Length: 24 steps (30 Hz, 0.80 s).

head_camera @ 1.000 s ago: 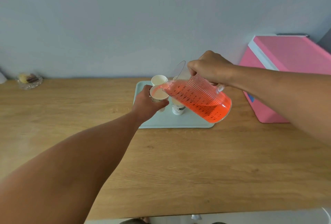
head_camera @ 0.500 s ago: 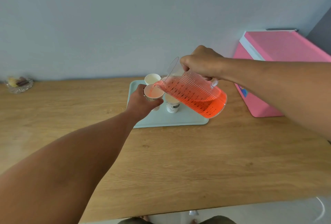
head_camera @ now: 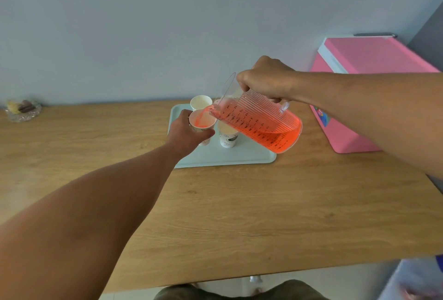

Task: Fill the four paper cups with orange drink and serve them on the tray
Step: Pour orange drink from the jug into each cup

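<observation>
The left hand [head_camera: 185, 131] holds a paper cup [head_camera: 202, 124] just above the pale green tray [head_camera: 230, 157]. Its fingers [head_camera: 206, 133] are wrapped tight around the cup's side, with the thumb at the front. The cup has some orange drink in it.

The right hand [head_camera: 266, 79] grips the handle of a clear jug [head_camera: 257, 125]. Its fingers are closed tight on the handle. The jug is tipped over, with its spout pointing at the left hand's fingers. A thin stream of orange drink [head_camera: 275, 137] runs from the spout into the held cup. A good lot of drink sits in the low side of the jug. Black marks and numbers run down the jug's side.

Just beyond the left hand's fingers stands a white cup [head_camera: 201, 102] on the tray. It looks empty inside. Just beside those fingers, under the jug, stands another cup [head_camera: 227, 137] with dark print on it. A bit of a fourth cup's rim peeks out behind the jug's spout.

The tray lies on the wooden worktop [head_camera: 239, 215]. Past the right hand sits a pink box [head_camera: 374, 59] with a white edge. Far off from the left hand, by the wall, is a small glass dish [head_camera: 22, 110] with little things in it.
</observation>
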### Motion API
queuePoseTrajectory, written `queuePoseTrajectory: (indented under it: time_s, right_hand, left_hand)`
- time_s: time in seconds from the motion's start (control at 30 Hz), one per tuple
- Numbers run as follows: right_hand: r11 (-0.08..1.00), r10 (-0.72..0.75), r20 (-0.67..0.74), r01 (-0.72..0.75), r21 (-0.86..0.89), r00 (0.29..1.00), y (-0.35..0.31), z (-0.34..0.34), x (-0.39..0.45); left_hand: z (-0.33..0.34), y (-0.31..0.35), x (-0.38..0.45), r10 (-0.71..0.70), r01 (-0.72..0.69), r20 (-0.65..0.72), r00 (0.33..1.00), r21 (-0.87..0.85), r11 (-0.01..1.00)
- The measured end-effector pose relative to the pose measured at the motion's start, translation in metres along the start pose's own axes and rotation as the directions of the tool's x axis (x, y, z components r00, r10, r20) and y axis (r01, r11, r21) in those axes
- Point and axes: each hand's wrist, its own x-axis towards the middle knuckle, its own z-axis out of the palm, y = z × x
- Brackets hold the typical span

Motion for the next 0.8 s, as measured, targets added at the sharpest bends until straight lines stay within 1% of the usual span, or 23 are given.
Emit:
queuePoseTrajectory:
  time_s: [0.8]
  right_hand:
    - [1.0, 0.004, 0.027, -0.004, 0.017, 1.0, -0.001, -0.009, 0.008]
  left_hand:
    - [0.0036, -0.0016, 0.0011, 0.003, -0.004, 0.025, 1.0, 0.014, 1.0]
